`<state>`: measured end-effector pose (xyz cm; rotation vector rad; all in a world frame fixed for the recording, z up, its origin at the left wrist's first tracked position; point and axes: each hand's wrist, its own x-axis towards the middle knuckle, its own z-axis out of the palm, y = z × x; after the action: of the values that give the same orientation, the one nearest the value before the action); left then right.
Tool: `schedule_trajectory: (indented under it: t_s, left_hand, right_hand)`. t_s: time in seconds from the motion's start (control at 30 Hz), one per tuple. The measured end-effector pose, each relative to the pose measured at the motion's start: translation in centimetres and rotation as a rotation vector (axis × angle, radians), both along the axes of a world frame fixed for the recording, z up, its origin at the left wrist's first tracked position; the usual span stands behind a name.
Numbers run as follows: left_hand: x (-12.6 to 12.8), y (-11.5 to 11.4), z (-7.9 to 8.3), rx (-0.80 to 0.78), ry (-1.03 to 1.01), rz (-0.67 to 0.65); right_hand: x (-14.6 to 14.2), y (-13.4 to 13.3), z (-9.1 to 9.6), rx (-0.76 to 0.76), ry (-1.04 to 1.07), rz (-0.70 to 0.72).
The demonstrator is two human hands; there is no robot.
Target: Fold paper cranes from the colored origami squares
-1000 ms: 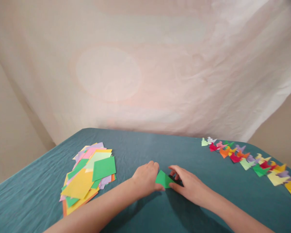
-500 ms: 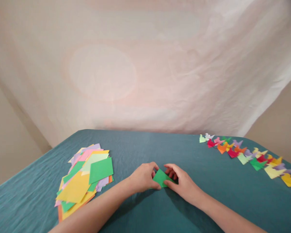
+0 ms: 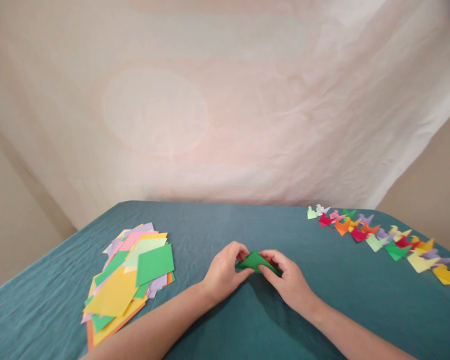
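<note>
A small folded piece of green paper (image 3: pixel 255 260) sits between both hands, just above the teal tablecloth (image 3: pixel 217 225). My left hand (image 3: pixel 223 272) pinches its left end with thumb and fingers closed. My right hand (image 3: pixel 289 280) pinches its right side, fingers curled over the fold. Both forearms reach in from the bottom edge.
A loose pile of coloured paper squares (image 3: pixel 129 272) lies to the left, a green sheet on top. A row of several folded paper cranes (image 3: pixel 382 237) runs along the right side of the table. A pale cloth backdrop (image 3: pixel 225 100) hangs behind the table.
The green paper has been lifted off the cloth and folded narrower. Both hands have closed in on it and shifted slightly away from me.
</note>
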<state>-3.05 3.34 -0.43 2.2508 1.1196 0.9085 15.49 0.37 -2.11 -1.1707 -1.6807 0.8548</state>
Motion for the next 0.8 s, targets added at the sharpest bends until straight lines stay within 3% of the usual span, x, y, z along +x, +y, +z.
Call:
schedule_trajectory:
  t_s: [0.13,0.27,0.8]
  left_hand:
    - [-0.1,0.5,-0.3,-0.026,-0.115,0.014]
    - [-0.2,0.8,-0.4,-0.15,-0.098,-0.066]
    - [-0.4,1.2,-1.2,-0.251,-0.134,-0.095]
  right_hand:
    - [0.1,-0.1,0.0,0.033,0.01,-0.023]
    - [0.1,0.1,-0.2,0.041,0.047,-0.089]
    - [0.4,0.6,-0.3,-0.016,0.112,-0.127]
